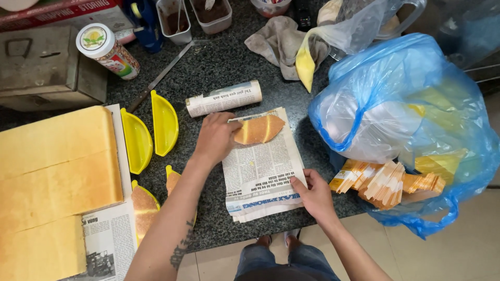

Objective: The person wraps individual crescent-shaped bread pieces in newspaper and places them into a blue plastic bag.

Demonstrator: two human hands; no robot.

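My left hand (214, 138) rests on a folded half-moon cake (260, 129) and presses it onto the top of a newspaper sheet (260, 171) lying on the dark granite counter (219, 62). My right hand (312, 195) pinches the lower right edge of that sheet between thumb and fingers. A rolled newspaper (224, 98) lies just beyond the cake.
Two empty yellow half-moon moulds (151, 132) stand left of my left hand; two more with cakes (143, 208) sit nearer me. A big slab of sponge cake (52, 182) fills the left. A blue plastic bag (411, 119) with orange paper sleeves (385, 182) is right. A knife (161, 75) and a can (107, 49) lie behind.
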